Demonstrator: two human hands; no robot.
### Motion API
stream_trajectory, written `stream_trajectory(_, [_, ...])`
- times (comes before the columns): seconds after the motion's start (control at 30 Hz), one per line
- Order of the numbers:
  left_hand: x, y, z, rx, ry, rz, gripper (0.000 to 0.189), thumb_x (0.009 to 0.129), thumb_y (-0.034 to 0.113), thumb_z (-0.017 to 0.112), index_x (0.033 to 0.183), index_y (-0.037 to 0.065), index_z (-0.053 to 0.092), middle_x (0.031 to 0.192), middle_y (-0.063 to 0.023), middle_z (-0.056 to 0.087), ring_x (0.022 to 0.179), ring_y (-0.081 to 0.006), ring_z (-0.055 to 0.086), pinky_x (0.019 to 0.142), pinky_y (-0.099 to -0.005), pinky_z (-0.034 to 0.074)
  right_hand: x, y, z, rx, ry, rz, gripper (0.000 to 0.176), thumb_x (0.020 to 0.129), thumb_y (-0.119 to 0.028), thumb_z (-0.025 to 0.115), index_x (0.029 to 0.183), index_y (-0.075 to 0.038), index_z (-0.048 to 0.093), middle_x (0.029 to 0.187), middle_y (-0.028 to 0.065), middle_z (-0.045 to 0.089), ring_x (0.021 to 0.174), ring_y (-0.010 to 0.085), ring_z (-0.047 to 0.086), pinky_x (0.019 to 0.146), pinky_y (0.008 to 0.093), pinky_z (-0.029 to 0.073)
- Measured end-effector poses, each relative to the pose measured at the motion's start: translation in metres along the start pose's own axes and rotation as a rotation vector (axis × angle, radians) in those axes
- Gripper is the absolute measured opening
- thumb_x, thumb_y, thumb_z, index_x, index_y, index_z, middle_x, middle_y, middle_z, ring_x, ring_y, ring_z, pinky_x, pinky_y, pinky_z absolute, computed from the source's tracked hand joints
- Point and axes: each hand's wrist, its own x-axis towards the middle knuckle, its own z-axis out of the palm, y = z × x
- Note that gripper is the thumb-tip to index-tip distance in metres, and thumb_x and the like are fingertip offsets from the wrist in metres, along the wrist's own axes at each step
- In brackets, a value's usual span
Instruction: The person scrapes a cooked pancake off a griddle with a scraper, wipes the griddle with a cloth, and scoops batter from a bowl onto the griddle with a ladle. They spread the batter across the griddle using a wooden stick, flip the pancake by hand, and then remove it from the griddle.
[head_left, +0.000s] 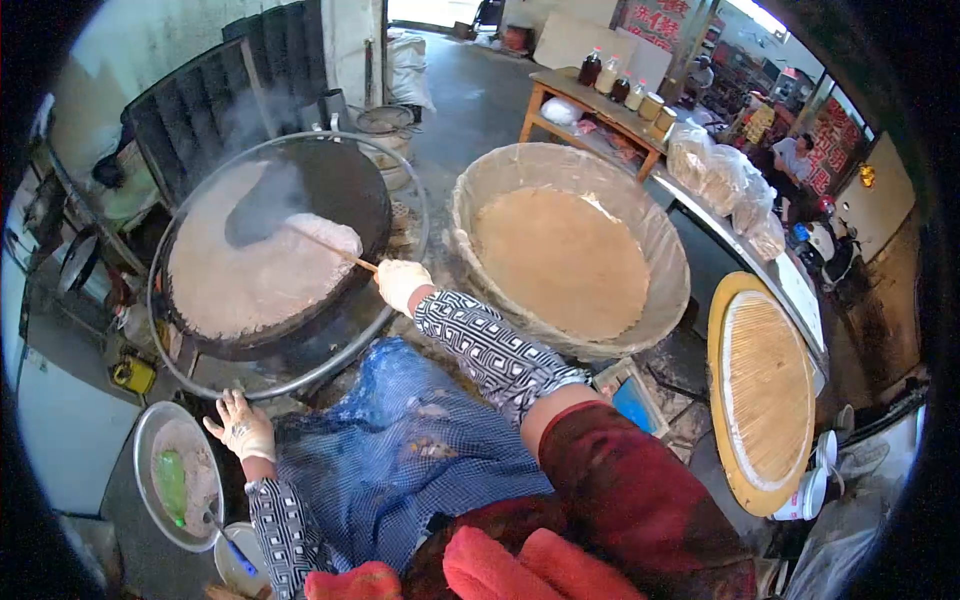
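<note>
A round dark griddle (350,190) carries a wide layer of pale batter (240,285), with steam over it. My right hand (403,285), in a light glove, is closed round a thin wooden stick (335,250) that reaches left into the batter. A metal ring (424,215) runs around the griddle. Near the ring's front edge, my left hand (243,428), also gloved, is open with its fingers spread and holds nothing. To the right of the griddle stands a large plastic-lined basin (665,235) of tan batter (560,260).
A metal bowl (146,450) with a green scoop (171,485) is at the lower left. A round woven board (768,390) leans at the right. A wooden bench (540,100) bears bottles and jars. Bagged goods (725,180) lie beyond it, and a person (795,158) sits farther back.
</note>
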Motion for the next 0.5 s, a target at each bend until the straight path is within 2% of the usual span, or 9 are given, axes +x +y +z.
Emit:
stream_trajectory(0.07, [-0.004, 0.004, -0.005, 0.036, 0.040, -0.031, 0.057, 0.084, 0.031, 0.058, 0.137, 0.012, 0.048, 0.148, -0.0076, 0.042, 0.138, -0.0266, 0.034, 0.113, -0.0606, 0.013, -0.011, -0.015, -0.008, 0.012, -0.042, -0.065, 0.029, 0.093, -0.027, 0.051, 0.097, -0.003, 0.067, 0.090, 0.0140, 0.071, 0.085, 0.0309, 0.070, 0.076, 0.0440, 0.054])
stream_trajectory(0.1, [-0.008, 0.015, -0.011, -0.048, 0.091, -0.010, 0.058, 0.082, 0.032, 0.059, 0.135, 0.011, 0.049, 0.146, -0.0094, 0.044, 0.137, -0.0275, 0.036, 0.112, -0.0610, 0.014, -0.017, -0.015, -0.008, 0.009, -0.084, -0.095, 0.029, 0.093, -0.027, 0.051, 0.096, -0.003, 0.067, 0.090, 0.0142, 0.071, 0.084, 0.0310, 0.070, 0.075, 0.0436, 0.054])
stream_trajectory(0.13, [-0.017, 0.029, -0.010, -0.103, 0.196, 0.090, 0.059, 0.080, 0.034, 0.061, 0.133, 0.009, 0.050, 0.143, -0.0117, 0.046, 0.136, -0.0281, 0.038, 0.112, -0.0606, 0.015, -0.021, -0.012, -0.007, 0.000, -0.126, -0.122, 0.029, 0.092, -0.027, 0.051, 0.095, -0.003, 0.067, 0.089, 0.0143, 0.071, 0.084, 0.0311, 0.070, 0.074, 0.0433, 0.055])
stream_trajectory(0.17, [-0.026, 0.049, -0.010, -0.134, 0.219, 0.196, 0.062, 0.080, 0.034, 0.061, 0.134, 0.007, 0.049, 0.143, -0.0130, 0.046, 0.136, -0.0289, 0.038, 0.113, -0.0607, 0.013, -0.015, 0.001, 0.009, -0.052, -0.053, -0.118, 0.029, 0.092, -0.027, 0.052, 0.097, -0.003, 0.067, 0.089, 0.0149, 0.071, 0.083, 0.0309, 0.070, 0.072, 0.0432, 0.055])
stream_trajectory(0.2, [-0.036, 0.066, -0.007, -0.161, 0.234, 0.303, 0.064, 0.080, 0.035, 0.062, 0.135, 0.006, 0.048, 0.143, -0.0144, 0.046, 0.136, -0.0298, 0.038, 0.113, -0.0608, 0.012, -0.008, 0.005, 0.016, -0.086, -0.018, -0.017, 0.028, 0.090, -0.026, 0.053, 0.096, -0.003, 0.068, 0.090, 0.0158, 0.071, 0.084, 0.0312, 0.070, 0.072, 0.0438, 0.055])
stream_trajectory(0.3, [-0.054, 0.092, 0.003, -0.146, 0.153, 0.290, 0.066, 0.083, 0.034, 0.058, 0.137, -0.001, 0.044, 0.146, -0.0172, 0.042, 0.139, -0.0323, 0.033, 0.116, -0.0602, 0.004, -0.007, -0.013, -0.002, 0.091, -0.012, -0.011, 0.027, 0.090, -0.023, 0.052, 0.092, -0.003, 0.070, 0.090, 0.0175, 0.071, 0.085, 0.0324, 0.070, 0.074, 0.0444, 0.055])
stream_trajectory(0.4, [-0.047, 0.079, 0.017, -0.129, 0.187, 0.313, 0.064, 0.084, 0.033, 0.056, 0.137, -0.001, 0.045, 0.146, -0.0176, 0.042, 0.139, -0.0325, 0.033, 0.116, -0.0600, 0.004, -0.024, -0.015, 0.004, -0.039, -0.082, -0.204, 0.029, 0.091, -0.026, 0.052, 0.093, -0.002, 0.068, 0.088, 0.0156, 0.071, 0.085, 0.0319, 0.070, 0.075, 0.0436, 0.055])
stream_trajectory(0.47, [-0.048, 0.075, 0.015, -0.099, 0.226, 0.327, 0.062, 0.083, 0.030, 0.058, 0.136, 0.000, 0.047, 0.144, -0.0166, 0.045, 0.138, -0.0321, 0.036, 0.116, -0.0594, 0.004, -0.014, 0.009, 0.019, -0.069, -0.094, -0.098, 0.027, 0.091, -0.027, 0.054, 0.092, -0.003, 0.068, 0.086, 0.0127, 0.072, 0.084, 0.0281, 0.071, 0.072, 0.0409, 0.056])
stream_trajectory(0.5, [-0.049, 0.074, 0.006, -0.116, 0.193, 0.324, 0.061, 0.082, 0.030, 0.059, 0.135, 0.001, 0.047, 0.144, -0.0158, 0.045, 0.138, -0.0314, 0.036, 0.116, -0.0593, 0.005, -0.011, 0.014, 0.016, -0.100, 0.042, -0.066, 0.026, 0.090, -0.026, 0.054, 0.090, -0.005, 0.069, 0.086, 0.0116, 0.072, 0.081, 0.0266, 0.071, 0.070, 0.0403, 0.057])
